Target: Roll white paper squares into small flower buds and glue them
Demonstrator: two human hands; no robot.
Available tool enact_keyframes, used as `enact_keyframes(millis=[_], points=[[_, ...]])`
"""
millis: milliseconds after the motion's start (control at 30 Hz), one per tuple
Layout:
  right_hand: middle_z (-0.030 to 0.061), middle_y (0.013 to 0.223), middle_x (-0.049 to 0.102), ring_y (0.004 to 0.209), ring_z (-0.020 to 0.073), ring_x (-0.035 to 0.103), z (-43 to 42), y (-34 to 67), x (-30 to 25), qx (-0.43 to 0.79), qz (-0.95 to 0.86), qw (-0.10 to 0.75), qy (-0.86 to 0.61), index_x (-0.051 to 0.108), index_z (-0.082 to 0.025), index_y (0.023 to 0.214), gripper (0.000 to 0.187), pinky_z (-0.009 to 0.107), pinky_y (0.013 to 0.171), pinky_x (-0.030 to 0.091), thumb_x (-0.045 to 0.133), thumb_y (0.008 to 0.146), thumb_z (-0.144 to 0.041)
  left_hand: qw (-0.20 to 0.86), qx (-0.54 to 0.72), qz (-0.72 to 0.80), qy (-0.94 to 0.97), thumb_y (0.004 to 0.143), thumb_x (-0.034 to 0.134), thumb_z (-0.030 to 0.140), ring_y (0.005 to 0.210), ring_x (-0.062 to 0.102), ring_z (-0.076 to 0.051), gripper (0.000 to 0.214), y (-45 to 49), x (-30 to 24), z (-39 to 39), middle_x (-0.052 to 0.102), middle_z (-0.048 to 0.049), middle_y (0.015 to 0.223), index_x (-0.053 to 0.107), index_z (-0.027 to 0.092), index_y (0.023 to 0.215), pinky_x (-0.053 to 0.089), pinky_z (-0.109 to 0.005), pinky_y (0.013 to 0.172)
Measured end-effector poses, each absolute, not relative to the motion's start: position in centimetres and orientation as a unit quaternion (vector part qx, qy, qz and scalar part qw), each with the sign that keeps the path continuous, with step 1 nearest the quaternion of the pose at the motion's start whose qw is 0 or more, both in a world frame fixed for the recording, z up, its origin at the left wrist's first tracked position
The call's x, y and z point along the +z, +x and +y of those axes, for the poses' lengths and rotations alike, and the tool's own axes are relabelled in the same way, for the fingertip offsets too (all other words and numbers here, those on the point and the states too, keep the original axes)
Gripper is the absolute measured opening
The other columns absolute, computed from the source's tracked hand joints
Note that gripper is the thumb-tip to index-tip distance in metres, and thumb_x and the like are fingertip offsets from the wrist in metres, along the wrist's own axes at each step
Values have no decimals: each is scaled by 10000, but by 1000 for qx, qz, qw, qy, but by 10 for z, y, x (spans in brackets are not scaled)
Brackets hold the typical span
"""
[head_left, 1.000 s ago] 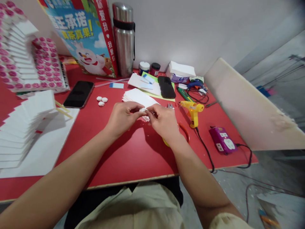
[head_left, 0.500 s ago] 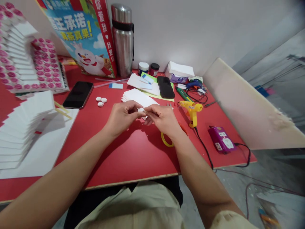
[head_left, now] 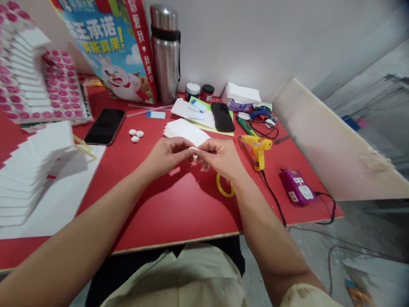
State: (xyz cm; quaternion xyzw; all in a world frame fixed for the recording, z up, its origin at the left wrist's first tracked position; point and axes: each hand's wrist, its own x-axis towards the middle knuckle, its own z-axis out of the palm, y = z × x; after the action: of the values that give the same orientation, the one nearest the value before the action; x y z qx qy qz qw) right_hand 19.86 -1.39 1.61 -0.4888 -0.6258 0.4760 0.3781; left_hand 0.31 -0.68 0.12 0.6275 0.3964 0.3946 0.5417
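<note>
Between my two hands, above the middle of the red table, is a small folded white paper piece. My left hand pinches its left side with thumb and forefinger. On the other side, my right hand grips it the same way, with some fingers curled below. Just behind the hands lies a fan of white paper strips. Several small white paper rosettes rest to the left. Partly covered by my right wrist are yellow-handled scissors.
A yellow glue gun and a purple power socket with cords lie at right. Phones, a steel thermos and a printed bag stand or lie behind. A stepped white paper model occupies the left.
Both hands have shifted slightly, and the fingers have turned the white paper piece. The right hand sits a little farther right and tilts differently. Everything on the table stays put.
</note>
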Motion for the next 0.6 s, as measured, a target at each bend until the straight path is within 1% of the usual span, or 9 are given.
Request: enact_keyframes(millis=[67,167,233,300,433,500,600], points=[[29,638,730,430,116,638,-14,200,20,535,-579,389,-477,691,-161,752,362,207,411,509,826,796,-493,610,415,384,554,800,819,420,674,670,-163,295,4,-1,-6,754,-76,773,767,138,870,539,-293,665],[73,714,769,420,119,630,-11,203,22,618,-502,395,-459,706,-149,799,471,221,375,505,745,834,-618,717,429,360,415,710,906,384,591,601,-107,306,7,-5,-4,697,-35,697,736,138,777,564,-272,662],[96,706,768,414,123,625,-9,205,22,641,-470,392,-463,705,-136,795,530,222,354,492,700,853,-663,767,413,349,346,658,946,331,576,575,-89,309,9,-7,-4,651,-11,660,722,136,745,578,-258,670],[92,656,750,396,123,610,-8,204,21,651,-453,384,-474,689,-138,768,540,218,336,474,693,856,-670,790,399,343,315,647,954,304,586,585,-91,303,9,-9,-3,637,-8,657,718,138,740,589,-259,682],[45,551,687,352,106,558,-8,201,20,661,-446,366,-479,663,-155,733,541,204,313,439,678,864,-679,772,388,348,363,672,942,358,626,655,-130,322,9,-9,-4,686,-29,710,715,150,766,598,-304,704],[33,574,692,358,96,556,-9,201,20,655,-459,376,-469,664,-161,738,508,197,317,439,713,849,-654,738,405,347,414,703,921,386,692,695,-152,316,8,-7,-5,726,-44,783,725,156,795,597,-320,737],[23,659,727,411,88,592,-11,202,22,623,-488,399,-463,663,-177,748,433,186,356,473,795,800,-587,657,436,362,497,750,880,395,758,711,-168,291,7,-3,-6,754,-53,854,750,163,867,591,-331,774]])
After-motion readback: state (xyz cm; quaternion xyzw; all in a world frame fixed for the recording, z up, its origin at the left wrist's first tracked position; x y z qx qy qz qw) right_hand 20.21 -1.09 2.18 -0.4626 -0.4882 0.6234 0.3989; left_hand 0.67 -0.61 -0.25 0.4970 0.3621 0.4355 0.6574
